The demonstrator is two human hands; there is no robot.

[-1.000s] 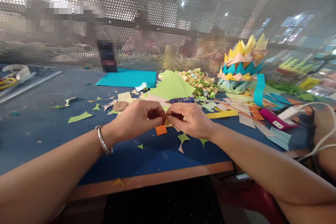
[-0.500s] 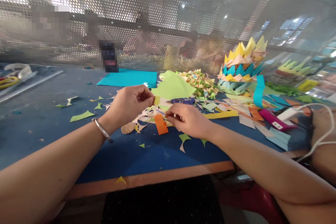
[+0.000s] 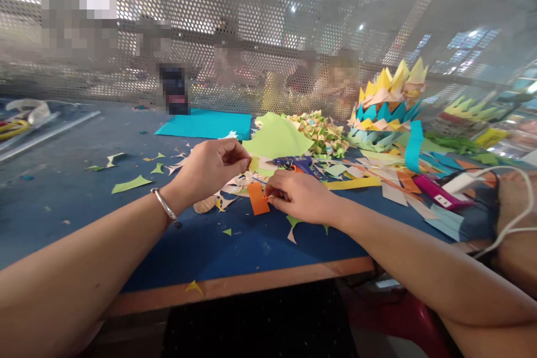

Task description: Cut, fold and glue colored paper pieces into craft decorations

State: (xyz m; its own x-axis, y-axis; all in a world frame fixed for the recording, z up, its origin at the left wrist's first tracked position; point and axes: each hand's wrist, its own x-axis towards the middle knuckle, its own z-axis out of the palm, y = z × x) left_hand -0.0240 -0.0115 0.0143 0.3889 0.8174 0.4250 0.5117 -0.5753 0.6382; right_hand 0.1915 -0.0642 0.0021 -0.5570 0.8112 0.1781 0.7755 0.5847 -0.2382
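Blue surface, littered with paper offcuts, carried everything. Tiered paper piece, pointed layers, stood toward the back right; turquoise sheet and light green sheet lay behind the hands, heap of small folded pieces just beside the green one. Both hands worked low over the scraps, slightly apart. Left hand: grip nearly closed, thumb and index pinching small yellow piece by its near end, far part clear of the fingers. Right hand, nearer the front edge: grip drawn together at the tips on tiny orange bit, just beside orange strip; whether that bit was joined to the strip could not be told. Blue glue gun, by its look, lay just behind the right hand, nozzle pointing left. Good handling here likely meant a light fingertip pinch, since pieces this small would crease or bend under a hard squeeze. Keeping hold of the yellow piece at its very end seemed right, leaving most of it free and in sight. Right fingertips needed small, slow moves, as loose offcuts close by could cling or get swept along. Keeping knuckles off the nozzle looked sensible too, in case it was hot; its heat could not be seen.
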